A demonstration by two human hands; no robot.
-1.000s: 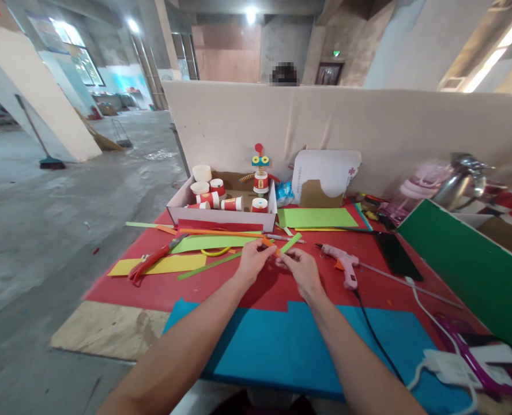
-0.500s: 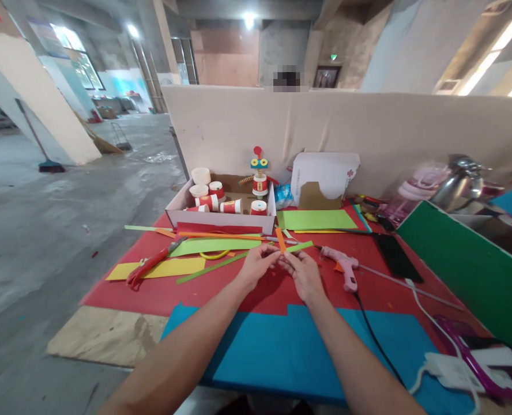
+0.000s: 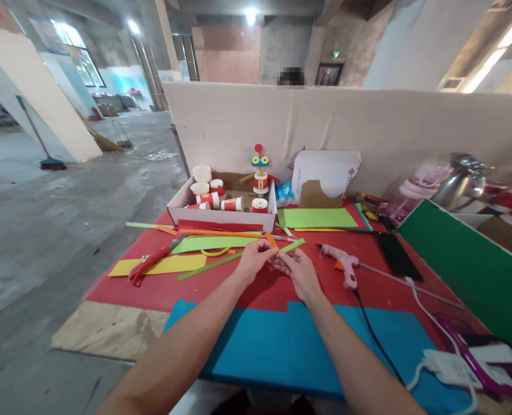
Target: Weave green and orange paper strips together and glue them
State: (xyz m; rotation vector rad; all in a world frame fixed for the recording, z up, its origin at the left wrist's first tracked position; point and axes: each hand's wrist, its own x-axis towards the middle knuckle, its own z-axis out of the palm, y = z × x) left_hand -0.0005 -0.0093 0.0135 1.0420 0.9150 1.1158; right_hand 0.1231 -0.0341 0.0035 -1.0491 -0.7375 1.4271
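Observation:
My left hand (image 3: 252,260) and my right hand (image 3: 300,272) meet over the red sheet (image 3: 152,291) on the table. Both pinch a small piece made of an orange paper strip (image 3: 271,240) crossed with a green paper strip (image 3: 292,245). The left fingers hold the orange end, the right fingers hold the green one. A long dark green strip (image 3: 208,265) lies just left of my left hand. The pink glue gun (image 3: 345,264) rests to the right of my right hand.
Red scissors (image 3: 152,259) lie on yellow paper (image 3: 161,265) at the left. A white box (image 3: 221,216) with several red paper cups and a cup robot figure (image 3: 260,173) stands behind. Green sheets, a black phone (image 3: 394,255), a green board (image 3: 467,265), cables and blue foam (image 3: 290,346) surround the hands.
The orange strip has been turned between my fingers: upright half a second ago, now leaning left. Both hands stay in nearly the same place.

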